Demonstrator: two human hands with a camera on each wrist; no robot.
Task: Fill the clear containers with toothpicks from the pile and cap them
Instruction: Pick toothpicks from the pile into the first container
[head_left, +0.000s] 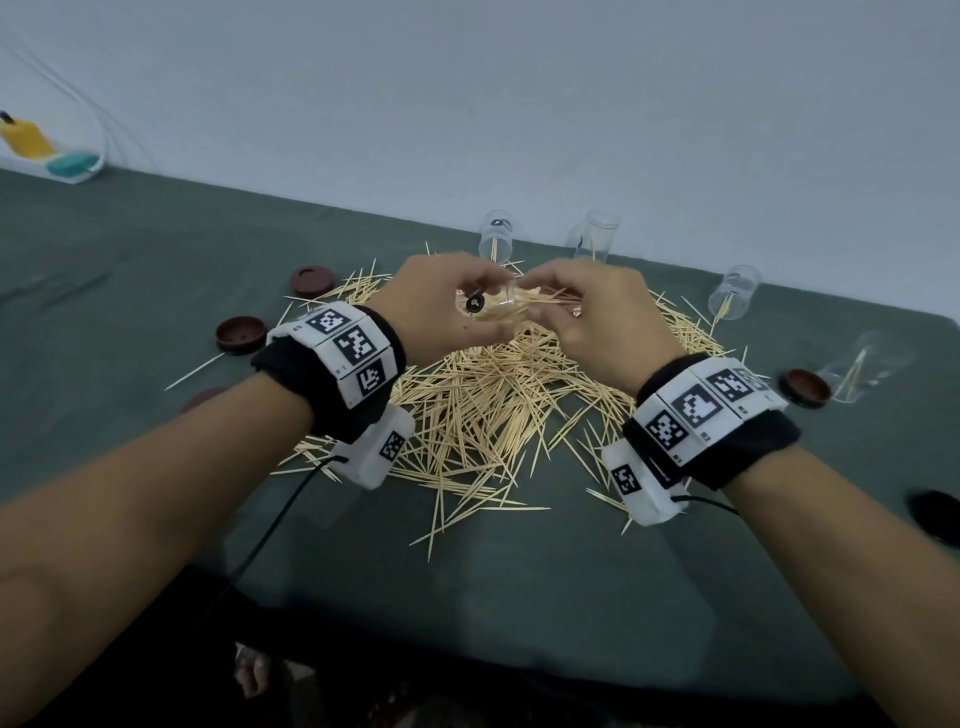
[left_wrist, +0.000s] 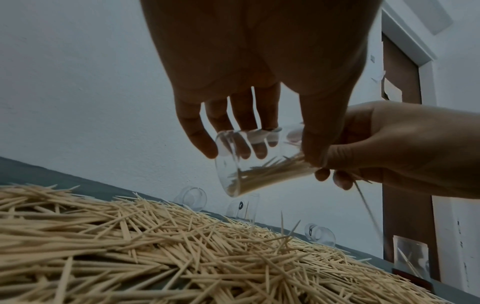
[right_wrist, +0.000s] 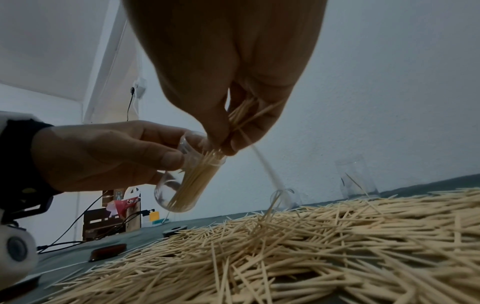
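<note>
My left hand (head_left: 457, 306) grips a clear container (head_left: 501, 307) tilted on its side above the toothpick pile (head_left: 483, 405). In the left wrist view the container (left_wrist: 259, 162) holds a bunch of toothpicks lying along its lower wall. My right hand (head_left: 561, 306) pinches a bundle of toothpicks (right_wrist: 244, 115) at the container's mouth (right_wrist: 205, 148). One loose toothpick (right_wrist: 267, 185) hangs blurred between the right hand and the pile. Several other clear containers stand or lie behind and to the right of the pile, such as one (head_left: 497, 234) and another (head_left: 735, 292).
Dark red caps lie on the green table: two at the left (head_left: 311, 280) (head_left: 240, 335), one at the right (head_left: 805, 387). A clear container (head_left: 857, 371) lies on its side by the right cap. A yellow and teal object (head_left: 47, 150) sits far left by the wall.
</note>
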